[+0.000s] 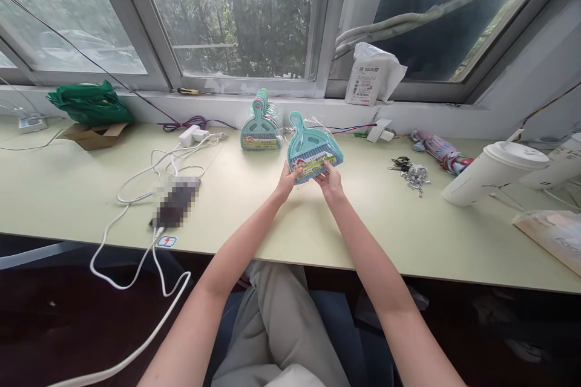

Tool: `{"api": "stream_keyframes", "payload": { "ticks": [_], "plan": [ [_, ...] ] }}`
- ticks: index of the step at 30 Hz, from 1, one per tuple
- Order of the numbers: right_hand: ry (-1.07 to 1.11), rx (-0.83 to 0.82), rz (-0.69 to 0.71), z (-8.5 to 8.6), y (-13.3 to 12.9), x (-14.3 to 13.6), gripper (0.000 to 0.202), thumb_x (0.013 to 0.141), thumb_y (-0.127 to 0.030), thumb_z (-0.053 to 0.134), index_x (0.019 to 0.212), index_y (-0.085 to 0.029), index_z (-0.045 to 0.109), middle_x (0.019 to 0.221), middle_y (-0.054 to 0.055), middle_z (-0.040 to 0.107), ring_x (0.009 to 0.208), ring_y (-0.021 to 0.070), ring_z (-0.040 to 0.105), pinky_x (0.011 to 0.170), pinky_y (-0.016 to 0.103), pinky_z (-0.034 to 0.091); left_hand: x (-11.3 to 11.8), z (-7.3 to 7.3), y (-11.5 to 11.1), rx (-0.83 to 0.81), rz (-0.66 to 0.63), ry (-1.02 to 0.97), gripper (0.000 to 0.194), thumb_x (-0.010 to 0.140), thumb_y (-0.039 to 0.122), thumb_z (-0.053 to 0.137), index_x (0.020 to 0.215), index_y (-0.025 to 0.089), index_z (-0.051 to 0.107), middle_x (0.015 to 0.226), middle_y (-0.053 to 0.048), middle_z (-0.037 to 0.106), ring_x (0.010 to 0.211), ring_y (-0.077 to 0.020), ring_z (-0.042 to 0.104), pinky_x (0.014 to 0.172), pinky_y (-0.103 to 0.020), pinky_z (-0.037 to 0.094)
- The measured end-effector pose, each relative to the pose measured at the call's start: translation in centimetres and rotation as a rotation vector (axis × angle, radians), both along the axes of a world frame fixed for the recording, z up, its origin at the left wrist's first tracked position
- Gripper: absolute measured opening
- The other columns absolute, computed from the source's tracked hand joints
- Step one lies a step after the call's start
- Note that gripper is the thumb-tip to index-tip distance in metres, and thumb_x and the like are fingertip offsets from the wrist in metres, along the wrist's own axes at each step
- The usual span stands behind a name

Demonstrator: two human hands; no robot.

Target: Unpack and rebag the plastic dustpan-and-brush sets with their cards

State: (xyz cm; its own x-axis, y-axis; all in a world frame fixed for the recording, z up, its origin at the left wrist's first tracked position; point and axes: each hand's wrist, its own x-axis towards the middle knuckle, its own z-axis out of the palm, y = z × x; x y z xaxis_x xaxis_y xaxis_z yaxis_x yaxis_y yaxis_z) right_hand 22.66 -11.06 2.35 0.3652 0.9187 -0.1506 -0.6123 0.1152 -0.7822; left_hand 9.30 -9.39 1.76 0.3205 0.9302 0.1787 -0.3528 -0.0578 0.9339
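Note:
A packaged dustpan and brush set (311, 140), teal with a printed label in clear wrap, is held tilted over the table. My left hand (287, 182) grips its lower left corner, the thumb on the front. On the lower right edge, my right hand (331, 182) pinches it, the thumb over the label. Just left of it, a row of similar wrapped dustpan sets (260, 124) stands upright against the wall below the window.
Left on the table (236, 205) lie a blurred phone (177, 202), white cables (131, 199), a charger and a green bag (91, 103) on a cardboard box. To the right are keys (414, 174), a folded umbrella (440, 151) and a white cup (494, 172). A paper packet (367, 81) stands on the sill.

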Motion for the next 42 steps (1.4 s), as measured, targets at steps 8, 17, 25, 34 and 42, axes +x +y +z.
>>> {"api": "stream_keyframes", "payload": {
  "ticks": [8,17,25,34,42],
  "plan": [
    [-0.036,-0.012,-0.144,-0.7,0.3,2.4,0.031,0.075,-0.041,0.068,0.092,-0.018,0.061,0.091,0.005,0.069,0.082,0.0168,0.068,0.077,0.032,0.059,-0.5,0.4,-0.2,0.021,-0.081,0.028,0.062,0.071,0.04,0.068,0.124,0.023,0.042,0.127,-0.009,0.055,0.11,-0.0293,0.056,0.082,-0.044,0.054],
    [-0.066,-0.017,-0.116,-1.0,0.8,3.0,0.036,0.077,-0.049,0.063,0.097,-0.019,0.061,0.09,0.005,0.069,0.083,0.017,0.068,0.076,0.032,0.058,-0.7,0.7,-0.2,0.01,-0.094,0.032,0.062,0.071,0.04,0.07,0.125,0.024,0.043,0.127,-0.009,0.055,0.112,-0.0308,0.056,0.084,-0.046,0.053],
    [-0.094,0.051,-0.021,-0.5,0.5,2.8,0.035,0.071,-0.044,0.072,0.092,-0.018,0.063,0.091,0.003,0.071,0.085,0.0174,0.068,0.08,0.033,0.058,-1.6,0.9,0.3,0.026,-0.105,0.016,0.073,0.07,0.04,0.071,0.134,0.025,0.04,0.129,-0.01,0.055,0.112,-0.031,0.056,0.084,-0.045,0.053],
    [-0.149,0.215,0.203,-0.1,-0.2,1.4,0.032,0.069,-0.029,0.076,0.097,-0.02,0.063,0.102,0.002,0.07,0.103,0.0171,0.065,0.094,0.032,0.053,-2.4,1.5,0.2,0.081,-0.062,-0.007,0.065,0.076,0.04,0.066,0.134,0.023,0.041,0.121,-0.01,0.061,0.114,-0.0296,0.056,0.087,-0.044,0.052],
    [-0.103,0.173,0.006,-1.3,0.5,1.3,0.028,0.065,-0.013,0.076,0.09,-0.016,0.063,0.096,0.004,0.071,0.095,0.0185,0.068,0.093,0.035,0.055,-4.1,2.9,-0.2,-0.072,-0.499,0.318,0.063,0.076,0.051,0.066,0.131,0.025,0.05,0.122,-0.015,0.062,0.094,-0.0278,0.067,0.083,-0.043,0.052]
  ]
}}
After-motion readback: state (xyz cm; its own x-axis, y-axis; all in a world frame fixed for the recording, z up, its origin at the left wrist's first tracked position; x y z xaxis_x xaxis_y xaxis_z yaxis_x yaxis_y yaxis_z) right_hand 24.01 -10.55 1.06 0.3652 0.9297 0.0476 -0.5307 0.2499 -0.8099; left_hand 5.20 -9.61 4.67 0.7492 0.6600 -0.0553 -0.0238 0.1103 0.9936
